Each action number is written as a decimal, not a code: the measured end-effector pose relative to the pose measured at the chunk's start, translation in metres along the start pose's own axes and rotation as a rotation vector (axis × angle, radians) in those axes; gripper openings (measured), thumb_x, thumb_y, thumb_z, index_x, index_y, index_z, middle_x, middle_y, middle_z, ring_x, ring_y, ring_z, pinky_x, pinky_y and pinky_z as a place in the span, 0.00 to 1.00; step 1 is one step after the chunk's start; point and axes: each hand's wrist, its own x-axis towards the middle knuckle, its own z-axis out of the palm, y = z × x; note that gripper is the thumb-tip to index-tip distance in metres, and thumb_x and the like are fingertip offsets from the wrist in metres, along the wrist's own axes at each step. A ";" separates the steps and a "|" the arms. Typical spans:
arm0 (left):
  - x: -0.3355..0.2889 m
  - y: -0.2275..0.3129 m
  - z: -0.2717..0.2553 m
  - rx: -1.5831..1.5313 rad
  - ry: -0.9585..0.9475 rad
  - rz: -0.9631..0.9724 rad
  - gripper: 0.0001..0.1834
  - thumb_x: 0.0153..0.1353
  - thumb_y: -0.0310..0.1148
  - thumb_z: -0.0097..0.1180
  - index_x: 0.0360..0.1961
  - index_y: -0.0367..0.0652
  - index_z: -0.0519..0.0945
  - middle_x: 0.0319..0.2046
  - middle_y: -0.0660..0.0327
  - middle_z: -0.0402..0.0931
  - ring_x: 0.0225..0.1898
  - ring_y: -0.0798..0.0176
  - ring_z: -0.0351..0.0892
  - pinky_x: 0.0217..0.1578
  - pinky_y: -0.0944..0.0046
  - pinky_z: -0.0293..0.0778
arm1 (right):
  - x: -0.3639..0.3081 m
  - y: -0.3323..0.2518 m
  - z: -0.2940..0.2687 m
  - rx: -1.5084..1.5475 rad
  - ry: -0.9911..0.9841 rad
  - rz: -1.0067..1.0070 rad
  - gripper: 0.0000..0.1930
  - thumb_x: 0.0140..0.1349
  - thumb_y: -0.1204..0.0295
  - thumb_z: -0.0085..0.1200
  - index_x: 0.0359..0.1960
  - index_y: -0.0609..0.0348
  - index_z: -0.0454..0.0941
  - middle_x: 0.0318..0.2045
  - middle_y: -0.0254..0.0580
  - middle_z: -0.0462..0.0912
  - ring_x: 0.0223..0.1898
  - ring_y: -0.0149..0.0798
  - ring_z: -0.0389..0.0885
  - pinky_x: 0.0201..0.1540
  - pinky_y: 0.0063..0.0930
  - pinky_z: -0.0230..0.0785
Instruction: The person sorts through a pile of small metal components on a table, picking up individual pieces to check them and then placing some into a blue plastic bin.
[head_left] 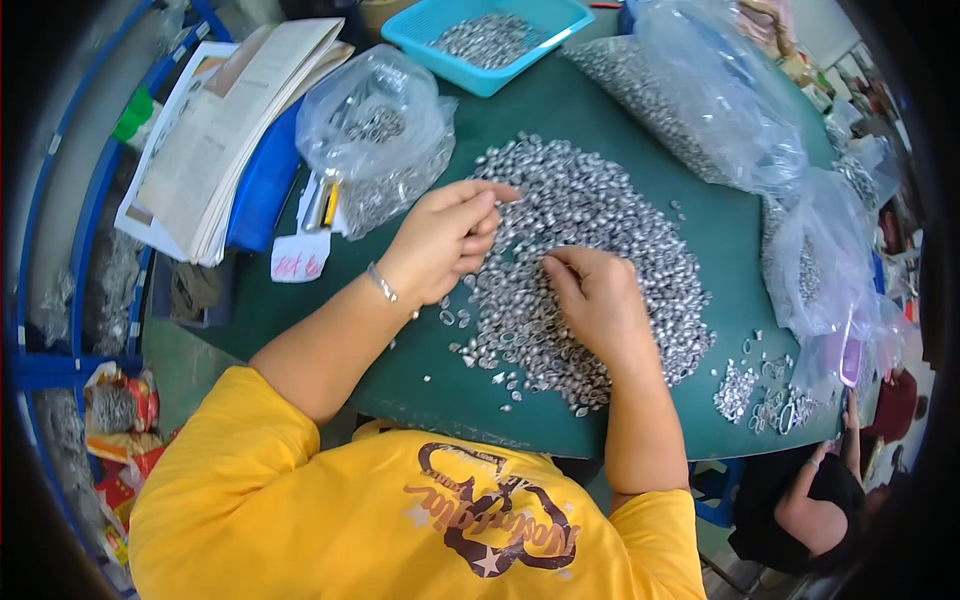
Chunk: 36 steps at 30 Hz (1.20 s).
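on the dark green tabletop (pixel 440 400): broad, loose heap of small silver-grey metal pieces (pixel 610 225)
left hand (pixel 450 240): forefinger out, others curled; can't tell if gripping
right hand (pixel 605 305): fingers bent inward; contents hidden, can't tell
heap: most seems left; small silvery pile (pixel 735 391) lies apart

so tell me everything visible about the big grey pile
The pile is a broad, loose mound of small, shiny, grey, metallic-looking pieces, many oval, some ring-like. It lies on the green table, strays at its edges. The left hand is at its left side, the right hand over it; contact is unclear.
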 end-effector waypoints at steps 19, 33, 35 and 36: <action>-0.030 -0.009 0.039 0.929 0.094 1.171 0.05 0.57 0.25 0.44 0.33 0.37 0.72 0.34 0.54 0.70 0.35 0.58 0.69 0.39 0.65 0.66 | 0.023 -0.003 -0.020 1.989 -0.171 0.799 0.16 0.60 0.52 0.41 0.20 0.45 0.67 0.13 0.28 0.64 0.08 0.23 0.52 0.07 0.15 0.38; -0.022 0.000 0.019 0.810 0.157 1.140 0.05 0.54 0.20 0.45 0.31 0.36 0.73 0.28 0.55 0.72 0.30 0.57 0.72 0.32 0.65 0.68 | 0.180 0.078 -0.190 1.355 0.446 0.576 0.38 0.62 0.52 0.24 0.59 0.73 0.24 0.62 0.59 0.24 0.64 0.54 0.19 0.60 0.54 0.13; -0.015 -0.004 0.025 0.824 0.113 1.179 0.05 0.54 0.20 0.45 0.31 0.36 0.73 0.28 0.55 0.72 0.30 0.56 0.72 0.32 0.64 0.68 | 0.178 0.135 -0.217 1.117 0.476 0.601 0.38 0.62 0.52 0.26 0.59 0.73 0.28 0.62 0.62 0.29 0.64 0.57 0.30 0.61 0.56 0.25; -0.013 -0.002 0.015 0.860 0.163 1.155 0.05 0.54 0.20 0.45 0.31 0.36 0.73 0.28 0.55 0.72 0.30 0.56 0.72 0.32 0.64 0.68 | 0.179 0.100 -0.187 0.908 0.485 0.570 0.33 0.63 0.57 0.31 0.59 0.71 0.40 0.61 0.65 0.43 0.57 0.56 0.53 0.56 0.51 0.48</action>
